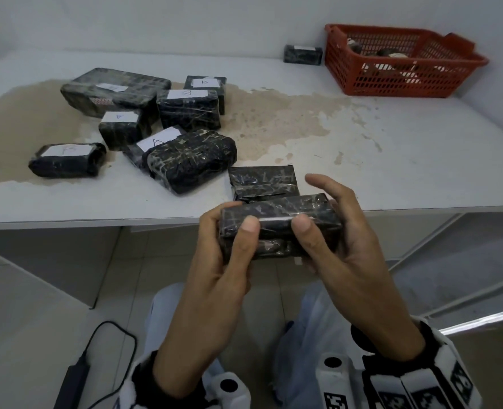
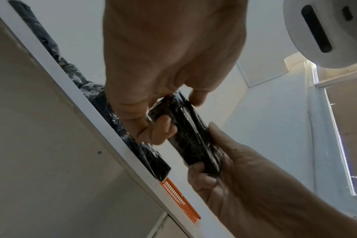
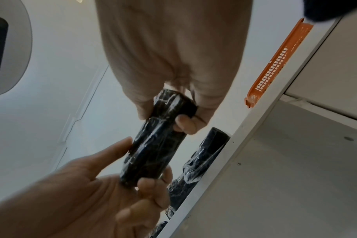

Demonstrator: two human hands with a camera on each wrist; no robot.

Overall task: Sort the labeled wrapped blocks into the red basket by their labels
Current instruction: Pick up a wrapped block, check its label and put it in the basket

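Note:
Both hands hold one black wrapped block (image 1: 279, 225) in the air, just in front of the table's near edge. My left hand (image 1: 232, 224) grips its left end, thumb on the near face. My right hand (image 1: 321, 215) grips the right end, index finger lifted off. No label shows on the faces I can see. The left wrist view shows the same block (image 2: 185, 133) between the left hand (image 2: 163, 116) and the right hand (image 2: 210, 153). The red basket (image 1: 403, 63) stands at the far right with some items inside.
Another black block (image 1: 263, 183) lies on the table (image 1: 392, 160) just behind the held one. Several blocks with A and B labels (image 1: 156, 119) cluster at the left on a brown stain. A small block (image 1: 302, 54) sits left of the basket. A cable and adapter (image 1: 76, 376) lie on the floor.

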